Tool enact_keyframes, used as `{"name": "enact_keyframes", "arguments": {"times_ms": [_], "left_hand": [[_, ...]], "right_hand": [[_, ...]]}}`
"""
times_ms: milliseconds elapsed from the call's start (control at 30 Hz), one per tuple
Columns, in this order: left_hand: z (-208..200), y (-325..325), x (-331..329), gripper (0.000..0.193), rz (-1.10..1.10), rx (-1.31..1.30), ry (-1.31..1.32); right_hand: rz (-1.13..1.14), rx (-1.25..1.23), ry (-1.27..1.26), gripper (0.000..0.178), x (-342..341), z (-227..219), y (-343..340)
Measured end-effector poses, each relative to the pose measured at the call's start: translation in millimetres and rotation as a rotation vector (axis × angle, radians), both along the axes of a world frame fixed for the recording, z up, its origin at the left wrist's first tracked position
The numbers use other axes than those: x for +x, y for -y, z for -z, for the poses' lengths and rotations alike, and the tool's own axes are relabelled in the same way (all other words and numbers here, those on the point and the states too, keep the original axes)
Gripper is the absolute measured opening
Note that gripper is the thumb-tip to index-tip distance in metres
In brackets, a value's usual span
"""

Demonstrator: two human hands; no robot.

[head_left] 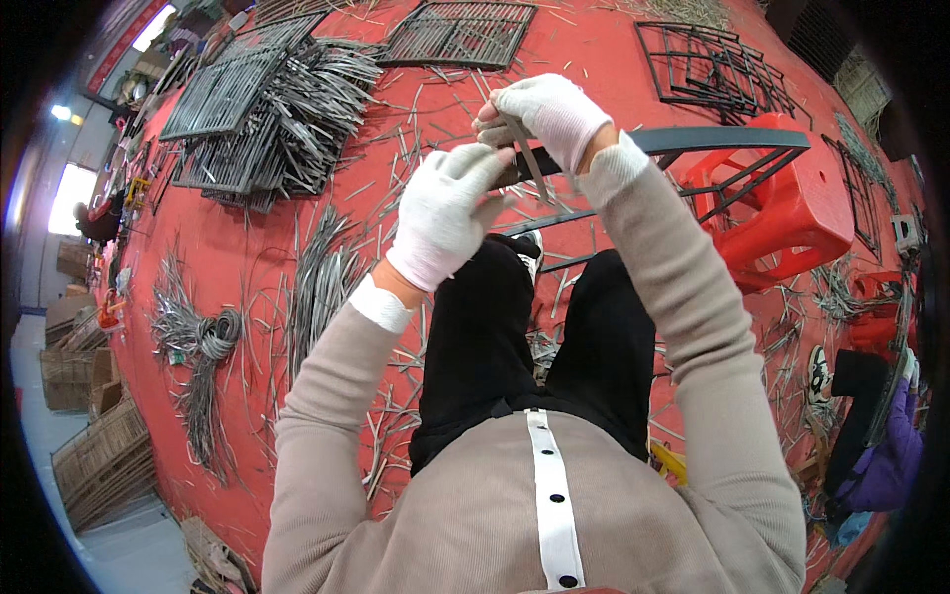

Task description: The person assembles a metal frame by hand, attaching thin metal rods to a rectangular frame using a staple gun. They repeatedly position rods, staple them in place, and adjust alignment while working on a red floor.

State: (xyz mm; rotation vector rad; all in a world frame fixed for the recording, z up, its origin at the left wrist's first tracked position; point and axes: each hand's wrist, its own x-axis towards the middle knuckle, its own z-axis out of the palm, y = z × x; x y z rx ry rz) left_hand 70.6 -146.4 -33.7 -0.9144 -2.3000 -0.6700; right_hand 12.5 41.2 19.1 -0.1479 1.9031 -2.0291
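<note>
At 12 o'clock, right hand (pixel 554 111) pinching a strip (pixel 532 166)
Left hand (pixel 440 213) seems closed on the frame (pixel 717 141); I judge wrapping begun, most remaining.

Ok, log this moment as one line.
left hand: at black frame | right hand: holding grey strip | red stool: right | strip bundle: left

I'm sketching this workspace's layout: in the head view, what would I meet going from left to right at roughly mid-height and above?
Bright window → tied bundle of grey strips → loose grey strips on the floor → gloved left hand → gloved right hand → red stool.
</note>
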Motion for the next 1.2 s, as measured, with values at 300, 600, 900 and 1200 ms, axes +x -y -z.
{"name": "enact_keyframes", "arguments": {"times_ms": [300,600,900,1200], "left_hand": [[-12.2,-10.0,-19.1,0.04,-0.055,-0.079,0.308],[-20.7,-8.3,-25.3,0.036,-0.023,-0.21,0.545],[-6.6,-18.0,2.1,0.054,0.013,0.008,0.132],[-27.2,-28.0,-23.9,0.036,-0.046,-0.218,0.407]], "right_hand": [[-0.265,-1.365,0.083,0.043,64.0,96.6,-74.6],[0.253,0.249,-0.534,0.018,59.8,109.7,-8.8],[0.166,0.035,-0.237,0.032,-5.9,-1.4,-14.3],[-0.328,-1.404,-0.152,0.055,62.9,87.2,-72.2]]}}
